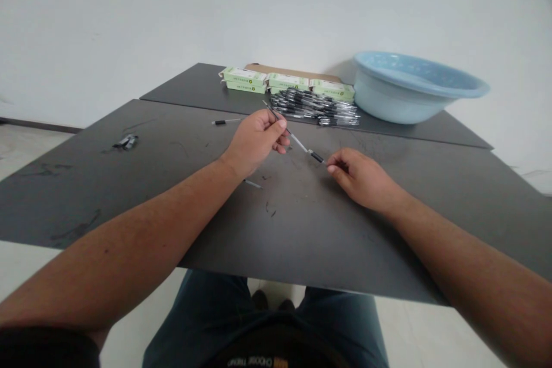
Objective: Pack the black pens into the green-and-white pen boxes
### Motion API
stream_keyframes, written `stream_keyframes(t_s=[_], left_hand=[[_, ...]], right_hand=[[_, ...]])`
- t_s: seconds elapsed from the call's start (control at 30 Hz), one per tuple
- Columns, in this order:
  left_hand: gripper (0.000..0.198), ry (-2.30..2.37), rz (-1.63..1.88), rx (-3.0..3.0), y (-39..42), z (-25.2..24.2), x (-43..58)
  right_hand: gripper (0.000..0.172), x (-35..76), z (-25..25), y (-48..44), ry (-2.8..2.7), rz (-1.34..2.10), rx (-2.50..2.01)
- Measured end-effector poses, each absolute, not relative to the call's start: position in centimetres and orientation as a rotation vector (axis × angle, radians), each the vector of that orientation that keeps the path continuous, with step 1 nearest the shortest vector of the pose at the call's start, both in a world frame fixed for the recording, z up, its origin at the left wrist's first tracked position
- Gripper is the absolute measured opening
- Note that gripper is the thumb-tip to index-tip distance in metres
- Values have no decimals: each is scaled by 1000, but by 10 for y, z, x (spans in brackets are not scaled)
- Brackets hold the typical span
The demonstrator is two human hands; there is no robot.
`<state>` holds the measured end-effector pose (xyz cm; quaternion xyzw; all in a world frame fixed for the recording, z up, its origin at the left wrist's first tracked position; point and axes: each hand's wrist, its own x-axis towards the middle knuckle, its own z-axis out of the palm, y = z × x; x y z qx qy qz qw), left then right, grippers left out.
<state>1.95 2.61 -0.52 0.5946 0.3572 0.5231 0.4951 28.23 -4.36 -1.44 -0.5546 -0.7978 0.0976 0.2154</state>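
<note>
Between thumb and fingers, my left hand (259, 137) is closed on a thin pen refill (297, 141), which slants down to the right. My right hand (360, 177) pinches the far end of a clear pen barrel with a black grip (317, 156). The refill's lower end meets the barrel's open end; I cannot tell how far inside it reaches. Under my left wrist, a thin clear piece (252, 184) lies on the table, partly hidden. Beyond my left hand rests another pen part with a black grip (220, 122).
A pile of black-and-clear pens (308, 104) lies before stacked green-and-white boxes (245, 81). Cardboard (297, 72) is behind them. At the back right stands a light blue basin (401, 98). A crumpled dark-and-clear item (128, 141) sits left on the dark table (276, 241).
</note>
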Motion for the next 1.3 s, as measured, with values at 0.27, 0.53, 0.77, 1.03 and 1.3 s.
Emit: stream_keyframes(t_s=[0.27, 0.53, 0.77, 1.03, 1.3], left_hand=[[9, 836, 1271, 1303, 23, -3, 21], [10, 837, 1269, 1314, 21, -3, 22], [10, 838, 1273, 1313, 22, -4, 22], [8, 833, 1271, 1315, 21, -3, 22], [11, 855, 1261, 1326, 22, -4, 21]], right_hand=[[13, 281, -15, -46, -2203, 288, -1505], [14, 281, -14, -46, -2196, 293, -1517], [14, 281, -14, -47, -2185, 290, -1528], [15, 281, -12, -46, -2178, 296, -1551], [14, 282, -13, -47, -2180, 285, -1546]])
